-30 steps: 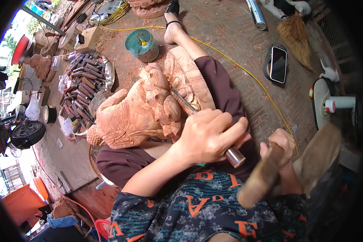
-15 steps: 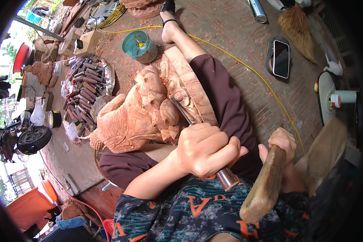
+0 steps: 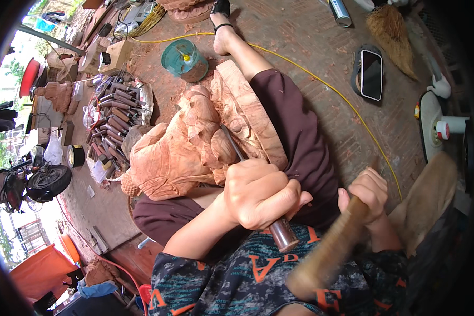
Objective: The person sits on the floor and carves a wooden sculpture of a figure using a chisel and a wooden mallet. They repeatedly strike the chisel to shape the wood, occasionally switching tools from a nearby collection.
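A carved reddish wooden figure [image 3: 168, 160] with a knobbly round head lies on its side across my lap, its base slanting along my thigh. My left hand [image 3: 260, 195] is wrapped round a wood chisel [image 3: 283, 235]. The chisel's dark handle sticks out toward me below the fist, and its thin blade reaches up to the carved folds near the base; whether the tip bites in I cannot tell. In my right hand [image 3: 369, 192] is a wooden mallet [image 3: 326, 255], gripped by its narrow end. Its thick end is blurred by motion, apart from the chisel handle's butt.
To the left lies a heap of several wood-handled chisels [image 3: 118, 118]. A teal bucket [image 3: 185, 62] stands beyond the carving. A yellow cable [image 3: 332, 89] crosses the floor past a phone [image 3: 371, 75] and a straw broom [image 3: 389, 37]. A toppled-looking motorbike [image 3: 42, 179] shows far left.
The mallet's thick end has swung left, toward my body's middle. My left hand and the chisel handle have shifted slightly left, while the blade stays at about the same spot on the carving.
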Tool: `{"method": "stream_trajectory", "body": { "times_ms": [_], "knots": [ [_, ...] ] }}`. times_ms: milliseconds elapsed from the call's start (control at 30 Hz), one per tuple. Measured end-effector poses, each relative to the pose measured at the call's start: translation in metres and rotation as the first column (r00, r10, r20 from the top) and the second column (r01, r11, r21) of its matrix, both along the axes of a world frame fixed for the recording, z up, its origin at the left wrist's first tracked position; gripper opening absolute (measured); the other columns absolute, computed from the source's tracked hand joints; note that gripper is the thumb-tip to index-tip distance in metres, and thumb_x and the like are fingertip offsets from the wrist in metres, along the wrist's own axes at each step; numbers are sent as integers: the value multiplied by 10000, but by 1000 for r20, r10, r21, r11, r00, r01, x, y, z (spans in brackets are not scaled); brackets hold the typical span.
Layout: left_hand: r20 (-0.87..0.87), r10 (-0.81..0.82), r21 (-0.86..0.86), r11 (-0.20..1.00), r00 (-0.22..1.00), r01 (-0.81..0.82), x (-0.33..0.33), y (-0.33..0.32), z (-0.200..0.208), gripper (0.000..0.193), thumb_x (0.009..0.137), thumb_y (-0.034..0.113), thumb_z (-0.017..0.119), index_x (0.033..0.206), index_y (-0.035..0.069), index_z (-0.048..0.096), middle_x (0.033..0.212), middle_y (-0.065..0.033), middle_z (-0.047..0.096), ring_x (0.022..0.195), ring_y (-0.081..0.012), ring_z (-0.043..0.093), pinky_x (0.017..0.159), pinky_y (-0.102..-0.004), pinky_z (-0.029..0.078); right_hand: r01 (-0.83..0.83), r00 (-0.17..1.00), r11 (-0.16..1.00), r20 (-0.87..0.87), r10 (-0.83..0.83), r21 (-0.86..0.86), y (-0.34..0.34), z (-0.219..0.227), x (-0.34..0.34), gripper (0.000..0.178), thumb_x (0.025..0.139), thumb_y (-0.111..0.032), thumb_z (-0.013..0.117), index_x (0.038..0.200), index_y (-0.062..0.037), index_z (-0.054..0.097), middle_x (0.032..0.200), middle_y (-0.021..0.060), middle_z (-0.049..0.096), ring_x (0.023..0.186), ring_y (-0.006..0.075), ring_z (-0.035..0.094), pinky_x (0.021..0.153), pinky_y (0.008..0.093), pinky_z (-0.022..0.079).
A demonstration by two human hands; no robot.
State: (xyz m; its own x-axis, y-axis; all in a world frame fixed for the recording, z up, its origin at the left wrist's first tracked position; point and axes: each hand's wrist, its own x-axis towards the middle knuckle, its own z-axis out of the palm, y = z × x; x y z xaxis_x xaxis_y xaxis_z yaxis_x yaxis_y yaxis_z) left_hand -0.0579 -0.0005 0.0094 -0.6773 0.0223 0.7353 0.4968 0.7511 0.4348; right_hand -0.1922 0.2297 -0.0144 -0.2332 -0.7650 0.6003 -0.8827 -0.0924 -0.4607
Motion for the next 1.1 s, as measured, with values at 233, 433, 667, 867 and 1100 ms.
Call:
{"method": "stream_trajectory", "body": {
  "times_ms": [233, 433, 667, 867, 1100],
  "knots": [
    [14, -10, -45, 999, 1000, 11, 2, 1, -6, 160, 796, 101, 753, 757, 7, 629, 540, -2, 415, 422, -145, 435, 404, -287, 323, 43, 999, 999, -31, -43, -6, 6, -5, 1, 261, 760, 3, 704, 956, -49, 540, 661, 51, 499, 510, 217, 509, 468, 341, 413],
    [80, -39, -163, 985, 996, 51, 4, 0, -7, 253, 745, 187, 780, 731, 26, 585, 563, 13, 407, 461, -130, 455, 407, -287, 346, 21, 999, 974, 38, -13, -225, 7, -22, 2, 226, 766, 15, 674, 940, -57, 550, 661, 60, 498, 518, 236, 520, 482, 363, 399],
    [97, -159, -286, 941, 982, 181, 27, -12, 26, 290, 838, 194, 747, 718, 7, 561, 566, 14, 405, 455, -125, 429, 406, -267, 302, 29, 949, 972, 299, -100, 234, 11, -7, -21, 414, 672, -206, 767, 988, -23, 572, 795, 138, 591, 696, 362, 622, 641, 425, 495],
    [-167, -74, 612, 774, 983, 162, 10, -57, 69, 567, 945, 615, 513, 1096, 69, 538, 647, 20, 368, 558, -97, 309, 447, -239, 281, 97, 862, 918, 428, -271, 385, -40, 18, -51, 569, 664, -31, 733, 1190, 47, 532, 1028, 213, 621, 1003, 323, 644, 877, 393, 490],
    [-112, -182, 724, 659, 977, 205, -14, -89, 41, 600, 939, 667, 477, 1012, 73, 513, 551, 27, 372, 410, -47, 261, 356, -203, 203, -121, 841, 976, 540, 4, 180, -103, 74, -75, 660, 814, -130, 771, 1382, 10, 466, 1014, 46, 585, 887, 100, 560, 821, 265, 481]
  ]
}}
